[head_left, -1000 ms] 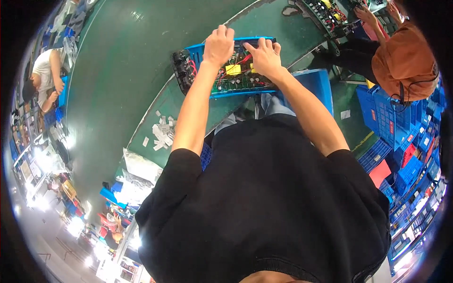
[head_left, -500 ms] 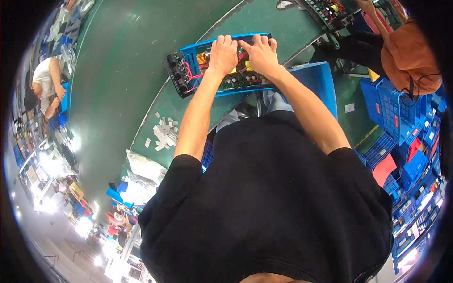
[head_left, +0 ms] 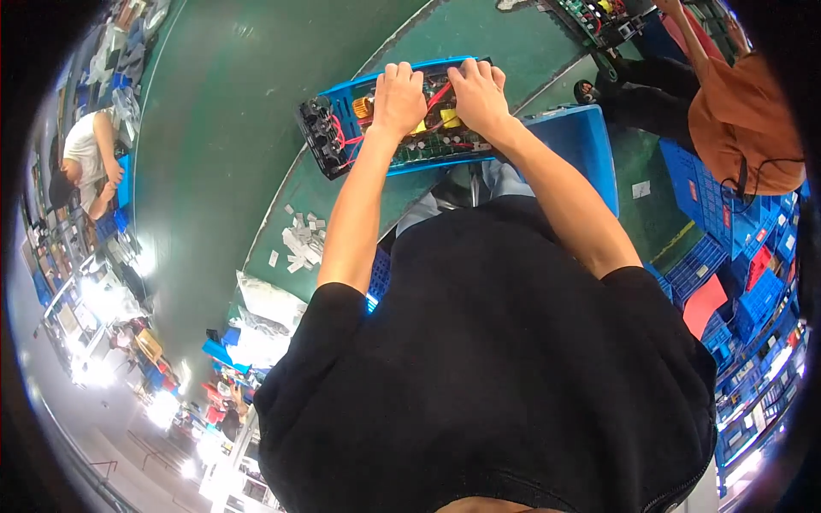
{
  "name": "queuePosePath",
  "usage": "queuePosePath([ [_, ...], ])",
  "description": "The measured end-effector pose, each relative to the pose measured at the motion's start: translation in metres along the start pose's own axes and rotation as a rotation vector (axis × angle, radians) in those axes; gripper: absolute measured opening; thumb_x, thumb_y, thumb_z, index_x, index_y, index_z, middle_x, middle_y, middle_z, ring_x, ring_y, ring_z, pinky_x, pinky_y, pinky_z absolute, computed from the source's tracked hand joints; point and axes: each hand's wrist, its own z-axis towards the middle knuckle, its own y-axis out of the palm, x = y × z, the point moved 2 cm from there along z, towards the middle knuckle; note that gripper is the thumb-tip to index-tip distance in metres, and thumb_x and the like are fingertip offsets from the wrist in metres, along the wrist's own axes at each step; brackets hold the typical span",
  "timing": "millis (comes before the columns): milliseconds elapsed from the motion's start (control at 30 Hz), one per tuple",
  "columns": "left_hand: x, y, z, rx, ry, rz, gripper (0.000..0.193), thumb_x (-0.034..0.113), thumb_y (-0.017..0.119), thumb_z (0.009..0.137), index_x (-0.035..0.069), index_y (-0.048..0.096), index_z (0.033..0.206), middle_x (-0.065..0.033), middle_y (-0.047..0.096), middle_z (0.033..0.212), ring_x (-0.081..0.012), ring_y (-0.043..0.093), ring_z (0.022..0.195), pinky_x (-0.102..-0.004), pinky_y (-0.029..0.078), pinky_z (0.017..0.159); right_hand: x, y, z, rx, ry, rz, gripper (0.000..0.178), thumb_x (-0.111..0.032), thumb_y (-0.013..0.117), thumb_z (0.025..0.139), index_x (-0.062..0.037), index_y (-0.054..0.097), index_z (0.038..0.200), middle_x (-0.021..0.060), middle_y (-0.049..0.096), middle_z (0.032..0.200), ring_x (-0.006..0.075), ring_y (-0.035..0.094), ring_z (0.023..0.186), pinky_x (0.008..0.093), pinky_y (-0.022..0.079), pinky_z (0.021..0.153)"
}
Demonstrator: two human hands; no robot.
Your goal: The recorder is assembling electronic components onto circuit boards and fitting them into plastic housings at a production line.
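Observation:
Below me is an open electronic unit (head_left: 434,152), a long blue metal case with circuit boards inside. A yellow-orange wound coil, yellow parts and red wires show in it, and a black end panel (head_left: 323,138) with sockets is at its left end. My left hand (head_left: 400,101) reaches over the opening, its fingers curled over the case's far wall. To its right, my right hand (head_left: 481,98) also bends its fingers over that wall. Red wires pass through the gap between the hands. My fingertips are hidden behind the wall, and my forearms cover part of the boards.
A blue bin (head_left: 575,154) stands just right of the unit. Small white pieces (head_left: 303,241) lie scattered on the green floor at left. Blue crates (head_left: 710,192) are stacked at right, beside a co-worker in an orange-brown top (head_left: 753,115). Another person (head_left: 85,158) is far left.
My right hand has moved slightly right, and its thumb has drawn in, so the gap between my hands is wider and the red wires show more. Both hands stay on the far wall.

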Motion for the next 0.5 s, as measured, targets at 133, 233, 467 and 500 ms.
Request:
queuePosePath([
  [133,0.002,-0.002,0.003,0.026,0.002,-0.013,0.025,0.007,0.059,0.072,0.005,0.067,0.095,-0.0119,0.056,0.09,-0.0306,0.052,0.09,-0.0402,0.046,0.078,0.005,0.001,0.003,-0.003,-0.001,0.0,0.02,-0.011,0.058,0.077,-0.0095,0.062,0.096,0.0108,0.057,0.101,0.0301,0.053,0.1,0.0452,0.038,0.088],
  [233,-0.009,-0.018,-0.014,0.08,-0.016,-0.092,0.021,0.008,0.059,0.076,0.004,0.067,0.096,-0.0127,0.058,0.092,-0.0314,0.053,0.091,-0.0409,0.045,0.08,-0.007,-0.023,0.0,0.249,-0.024,0.18,0.023,-0.012,0.06,0.075,-0.0106,0.062,0.098,0.0121,0.057,0.103,0.0317,0.053,0.102,0.0476,0.04,0.086],
  [467,-0.018,-0.09,-0.133,0.458,-0.812,-0.384,0.018,0.015,0.058,0.09,0.0,0.065,0.098,-0.013,0.064,0.092,-0.0249,0.062,0.083,-0.0356,0.049,0.075,0.03,-0.046,-0.078,-0.178,1.126,1.646,0.015,-0.017,0.06,0.088,-0.0051,0.058,0.096,0.0049,0.058,0.078,0.0165,0.056,0.075,0.0331,0.044,0.061],
  [500,-0.02,-0.084,-0.164,0.481,-0.928,-0.402,0.018,0.015,0.058,0.091,0.0,0.064,0.098,-0.012,0.064,0.092,-0.0224,0.062,0.082,-0.0339,0.05,0.074,0.027,-0.03,-0.093,-0.361,1.18,2.065,0.016,-0.02,0.06,0.09,-0.0059,0.057,0.099,0.0025,0.058,0.076,0.0132,0.055,0.073,0.0306,0.043,0.057],
])
